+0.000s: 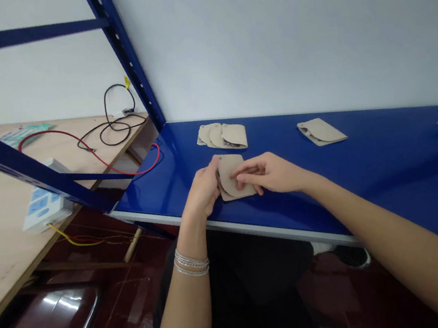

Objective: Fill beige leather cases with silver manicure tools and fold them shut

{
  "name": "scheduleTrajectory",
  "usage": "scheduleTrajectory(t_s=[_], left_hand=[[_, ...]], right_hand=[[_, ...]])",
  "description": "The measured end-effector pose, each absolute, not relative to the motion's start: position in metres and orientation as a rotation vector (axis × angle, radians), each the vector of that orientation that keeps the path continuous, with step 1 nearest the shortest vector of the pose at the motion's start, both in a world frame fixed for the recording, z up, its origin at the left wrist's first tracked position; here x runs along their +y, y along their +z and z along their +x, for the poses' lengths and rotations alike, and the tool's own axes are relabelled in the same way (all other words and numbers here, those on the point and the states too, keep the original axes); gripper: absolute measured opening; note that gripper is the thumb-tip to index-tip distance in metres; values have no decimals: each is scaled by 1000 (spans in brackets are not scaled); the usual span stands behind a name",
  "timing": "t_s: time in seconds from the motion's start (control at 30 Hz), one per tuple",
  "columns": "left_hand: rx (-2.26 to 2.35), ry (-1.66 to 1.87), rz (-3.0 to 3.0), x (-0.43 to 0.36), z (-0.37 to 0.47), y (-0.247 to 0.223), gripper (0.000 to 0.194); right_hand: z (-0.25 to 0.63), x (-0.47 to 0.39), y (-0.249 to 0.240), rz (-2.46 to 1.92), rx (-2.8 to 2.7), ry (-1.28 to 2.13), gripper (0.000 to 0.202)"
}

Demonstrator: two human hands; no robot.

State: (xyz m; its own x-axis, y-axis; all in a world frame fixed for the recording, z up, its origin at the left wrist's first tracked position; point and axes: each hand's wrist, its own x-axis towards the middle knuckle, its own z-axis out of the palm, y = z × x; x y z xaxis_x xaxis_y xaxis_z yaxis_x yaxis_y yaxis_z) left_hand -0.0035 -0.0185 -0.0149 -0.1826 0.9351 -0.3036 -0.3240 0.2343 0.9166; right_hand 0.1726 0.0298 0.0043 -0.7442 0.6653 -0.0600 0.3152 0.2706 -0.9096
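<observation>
Blue shelf point(388, 175) beneath; left hand point(200, 192) pinches beige pouch point(227, 176), right hand point(274, 173) half-open over it; overlapping pouches point(235, 131) beyond, pale wall point(287, 38) behind.

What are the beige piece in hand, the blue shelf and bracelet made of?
Beige piece: perhaps leather or felt, matte and softly folded. Blue shelf: probably painted metal, given its smooth sheen. Bracelet: likely metal, from its silvery glints.

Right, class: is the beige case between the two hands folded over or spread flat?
Folded over: the beige case shows a curved-edged upper layer lying across a lower one, whose corner peeks out beyond the curve.
</observation>
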Motion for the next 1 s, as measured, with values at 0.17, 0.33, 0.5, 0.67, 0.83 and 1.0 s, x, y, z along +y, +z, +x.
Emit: scheduleTrajectory(t_s=[0.17,0.33,0.5,0.67,0.83,1.0], left_hand=[[1375,1190,906,-20,3,-15,21],[1432,1119,960,-25,12,-13,16],[1384,1107,1054,-26,15,-12,18],[1348,1142,1091,-25,16,-14,24],[1300,1160,1132,-26,15,-16,28],[1213,1104,1133,-29,17,-11,35]], right_hand=[[175,36,1,-948,-2088,1058,32],[175,40,-1,-1002,-2157,718,25],[172,39,-2,-990,-2149,944,27],[173,40,-3,-981,-2157,904,21],[174,44,-5,-1017,-2023,1177,21],[170,44,-7,-1145,-1740,1469,16]])
